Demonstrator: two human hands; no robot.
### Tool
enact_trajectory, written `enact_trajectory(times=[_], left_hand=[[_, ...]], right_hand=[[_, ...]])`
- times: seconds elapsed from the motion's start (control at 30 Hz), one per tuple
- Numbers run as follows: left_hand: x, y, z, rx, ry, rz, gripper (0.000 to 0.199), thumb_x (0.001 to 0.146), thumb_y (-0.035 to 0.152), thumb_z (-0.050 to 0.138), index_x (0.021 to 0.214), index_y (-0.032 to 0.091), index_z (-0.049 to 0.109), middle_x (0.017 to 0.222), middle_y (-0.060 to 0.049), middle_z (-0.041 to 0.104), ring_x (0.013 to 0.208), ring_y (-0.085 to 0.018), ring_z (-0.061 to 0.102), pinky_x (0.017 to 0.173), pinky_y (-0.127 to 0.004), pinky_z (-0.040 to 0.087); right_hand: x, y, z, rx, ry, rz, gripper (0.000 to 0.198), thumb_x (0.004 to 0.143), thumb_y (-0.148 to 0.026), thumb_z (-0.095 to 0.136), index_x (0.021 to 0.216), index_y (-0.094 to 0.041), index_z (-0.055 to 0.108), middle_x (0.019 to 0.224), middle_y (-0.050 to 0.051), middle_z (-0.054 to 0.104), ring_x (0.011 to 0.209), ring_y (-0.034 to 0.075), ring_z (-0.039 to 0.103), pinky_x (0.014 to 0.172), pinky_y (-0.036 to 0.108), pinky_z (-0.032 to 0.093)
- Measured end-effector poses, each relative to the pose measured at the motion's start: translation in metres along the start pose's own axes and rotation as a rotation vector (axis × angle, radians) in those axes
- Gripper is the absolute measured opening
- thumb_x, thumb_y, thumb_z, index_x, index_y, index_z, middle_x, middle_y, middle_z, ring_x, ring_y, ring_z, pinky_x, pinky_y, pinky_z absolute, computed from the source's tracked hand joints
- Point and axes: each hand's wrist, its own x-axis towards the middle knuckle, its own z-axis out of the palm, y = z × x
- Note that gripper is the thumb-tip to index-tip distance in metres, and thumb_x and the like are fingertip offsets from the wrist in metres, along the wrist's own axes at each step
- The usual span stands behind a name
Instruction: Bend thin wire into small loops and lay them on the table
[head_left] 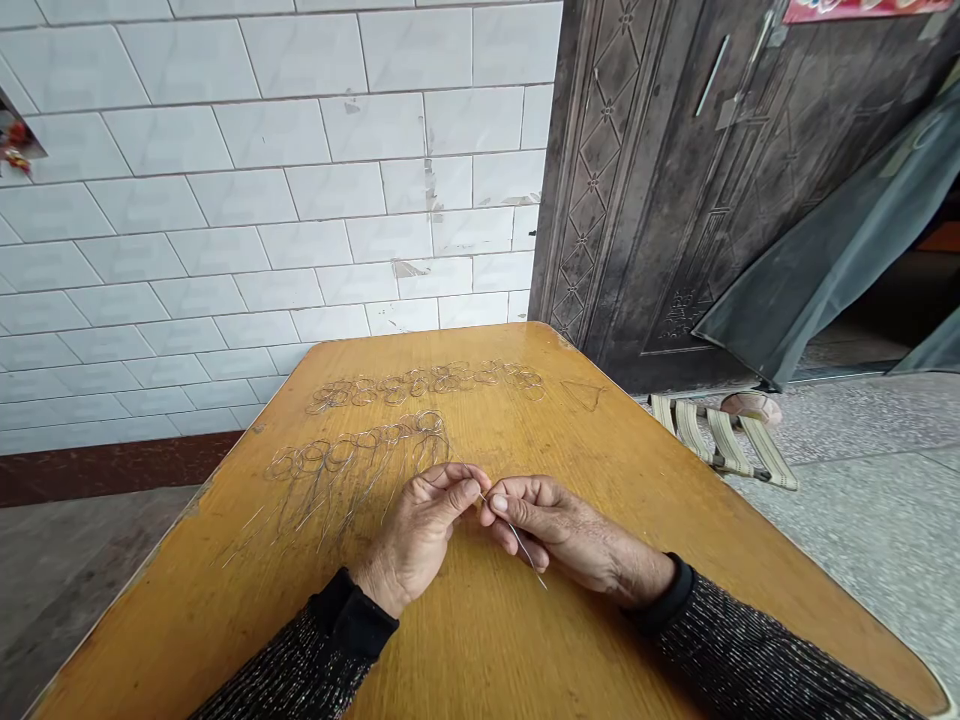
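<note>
A thin metal wire (528,556) runs between my two hands, above the wooden table (525,660). My left hand (427,525) pinches one end of it between thumb and fingertips. Close beside, my right hand (555,525) grips the same wire with thumb and forefinger, and its loose end slants down below the palm. Behind my left hand lies a row of looped wires (341,455) with long straight tails. Farther back a second row of coiled wires (420,383) stretches across the tabletop. A wire bent into a triangle (583,395) lies near the right edge.
A white tiled wall (322,190) stands behind the table. To the right are a dark carved door (675,200) and a grey-green curtain (832,240). A strap-seated folding stool (724,440) is on the floor beside the table's right edge.
</note>
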Motion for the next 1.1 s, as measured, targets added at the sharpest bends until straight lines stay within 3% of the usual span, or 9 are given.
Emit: enact_trajectory(times=[0.37, 0.7, 0.97, 1.1], left_hand=[[-0.001, 0.004, 0.0, 0.048, 0.021, -0.009, 0.018, 0.064, 0.025, 0.072, 0.074, 0.015, 0.06, 0.065, 0.002, 0.057, 0.057, -0.009, 0.051, 0.063, -0.026, 0.039], [0.001, 0.001, 0.001, 0.155, 0.092, 0.02, 0.017, 0.068, 0.027, 0.068, 0.077, 0.014, 0.06, 0.061, 0.002, 0.054, 0.059, -0.01, 0.05, 0.062, -0.026, 0.039], [0.006, 0.004, -0.007, 0.042, 0.26, 0.081, 0.021, 0.06, 0.023, 0.074, 0.075, 0.014, 0.062, 0.071, 0.002, 0.057, 0.06, -0.006, 0.049, 0.062, -0.021, 0.039], [0.006, 0.006, -0.01, 0.032, 0.217, 0.048, 0.018, 0.063, 0.022, 0.072, 0.077, 0.016, 0.062, 0.073, 0.002, 0.058, 0.063, -0.007, 0.053, 0.064, -0.021, 0.041]], right_hand=[[-0.004, -0.001, 0.001, 0.01, -0.039, 0.021, 0.026, 0.082, -0.038, 0.051, 0.08, -0.013, 0.058, 0.05, -0.007, 0.047, 0.032, 0.001, 0.031, 0.032, 0.014, 0.022], [0.0, 0.003, 0.005, 0.048, 0.061, 0.031, 0.025, 0.077, -0.037, 0.058, 0.075, -0.012, 0.06, 0.046, -0.007, 0.051, 0.028, 0.0, 0.031, 0.03, 0.014, 0.022], [-0.004, 0.001, 0.005, -0.003, 0.042, 0.093, 0.028, 0.08, -0.038, 0.054, 0.082, -0.01, 0.062, 0.052, -0.004, 0.057, 0.029, 0.0, 0.037, 0.032, 0.014, 0.023], [-0.005, 0.001, 0.004, -0.011, 0.017, 0.098, 0.028, 0.081, -0.036, 0.052, 0.085, -0.011, 0.062, 0.052, -0.004, 0.056, 0.029, 0.0, 0.036, 0.032, 0.015, 0.024]])
